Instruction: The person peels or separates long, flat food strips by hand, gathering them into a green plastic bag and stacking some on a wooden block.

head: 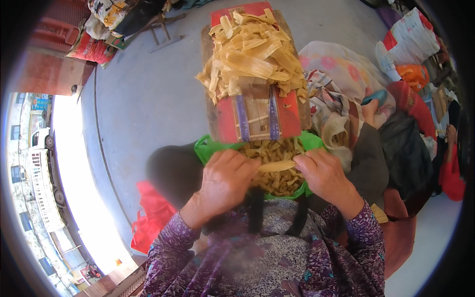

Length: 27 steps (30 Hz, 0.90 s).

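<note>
Between my two hands stretches a narrow strip of dried corn husk (277,166). My left hand (227,173) pinches one end, and the other end is in the fingers of my right hand (323,170). Right below lies a green plastic bag (312,140) in my lap, filled with small twisted husk pieces (280,183). Beyond it, flat dried corn husks (256,52) are heaped on a red board (228,120). Thin sticks and purple printed bands (243,118) show at the board's near end. My fingertips partly hide the strip's ends.
Under the red board is a wooden support (305,111). Floral cloth (334,59) and a dark bag (404,148) lie to the right, near another person's foot (370,111). A red bag (148,222) is on the floor at left, towards the bright doorway (79,167).
</note>
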### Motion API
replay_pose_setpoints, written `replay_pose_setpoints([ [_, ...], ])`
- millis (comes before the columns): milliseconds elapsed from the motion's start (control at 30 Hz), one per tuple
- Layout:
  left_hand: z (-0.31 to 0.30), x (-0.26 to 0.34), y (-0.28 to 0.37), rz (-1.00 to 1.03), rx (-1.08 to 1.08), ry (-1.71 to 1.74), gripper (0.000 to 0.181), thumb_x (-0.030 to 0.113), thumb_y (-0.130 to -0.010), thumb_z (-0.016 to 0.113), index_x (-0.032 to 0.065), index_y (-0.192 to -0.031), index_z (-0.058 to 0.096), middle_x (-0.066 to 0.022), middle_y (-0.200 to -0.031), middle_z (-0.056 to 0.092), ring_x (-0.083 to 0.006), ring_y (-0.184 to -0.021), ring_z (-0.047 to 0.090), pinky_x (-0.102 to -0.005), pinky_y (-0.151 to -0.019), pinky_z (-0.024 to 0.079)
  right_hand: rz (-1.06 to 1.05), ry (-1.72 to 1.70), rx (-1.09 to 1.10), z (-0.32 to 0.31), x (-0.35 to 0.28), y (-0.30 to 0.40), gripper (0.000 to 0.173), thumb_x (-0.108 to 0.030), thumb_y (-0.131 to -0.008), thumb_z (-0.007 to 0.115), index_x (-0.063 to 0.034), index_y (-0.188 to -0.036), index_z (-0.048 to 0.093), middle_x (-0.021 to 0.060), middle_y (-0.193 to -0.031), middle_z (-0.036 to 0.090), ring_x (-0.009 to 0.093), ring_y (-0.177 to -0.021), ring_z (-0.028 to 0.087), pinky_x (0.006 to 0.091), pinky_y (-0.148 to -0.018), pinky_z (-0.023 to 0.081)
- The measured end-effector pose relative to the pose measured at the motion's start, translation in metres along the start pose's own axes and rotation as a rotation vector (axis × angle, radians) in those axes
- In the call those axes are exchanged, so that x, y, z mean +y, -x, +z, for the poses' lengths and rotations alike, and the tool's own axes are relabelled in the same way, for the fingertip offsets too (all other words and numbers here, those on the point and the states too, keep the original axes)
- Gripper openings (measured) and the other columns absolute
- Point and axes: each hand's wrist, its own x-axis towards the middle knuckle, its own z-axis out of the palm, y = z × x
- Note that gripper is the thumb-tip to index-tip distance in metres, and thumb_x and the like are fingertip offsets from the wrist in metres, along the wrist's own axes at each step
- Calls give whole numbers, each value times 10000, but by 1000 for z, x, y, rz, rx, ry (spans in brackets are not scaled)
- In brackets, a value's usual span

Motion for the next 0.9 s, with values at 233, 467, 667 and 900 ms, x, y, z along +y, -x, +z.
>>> replay_pose_setpoints([
  [233, -16, -39, -66, -151, 347, 40, 84, 87, -859, 695, 44, -931, 705, -122, -824, 660, -338, -758, 615, -431, -679, 493, -125, 48, 374, -7, 27, -97, 172, -9, -816, 661, -47, -980, 625, 94, -783, 595, 280, -693, 636, 379, -572, 510],
  [467, -4, -63, -40, -325, 343, 105, 160, 36, -905, 673, -4, -1050, 727, -138, -875, 695, -295, -791, 635, -374, -722, 510, 67, 4, 225, -1, 59, -63, 126, -43, -811, 704, -37, -921, 644, 119, -750, 639, 309, -672, 652, 386, -581, 523],
  [667, -6, -21, -6, -194, 267, 65, 173, 50, -897, 693, -9, -1057, 726, -150, -959, 705, -279, -889, 658, -355, -782, 520, 104, -198, 158, 1, 39, -13, 186, -53, -795, 736, -33, -972, 681, 137, -807, 685, 324, -708, 675, 392, -599, 529],
  [900, 12, 14, 33, -424, -80, 735, 323, 208, -1043, 559, -58, -1188, 669, -141, -1019, 725, -218, -948, 685, -329, -864, 528, -317, 121, 128, -4, -19, 8, 277, -108, -697, 723, -68, -968, 681, -5, -694, 420, 136, -610, 479, 281, -510, 409],
])
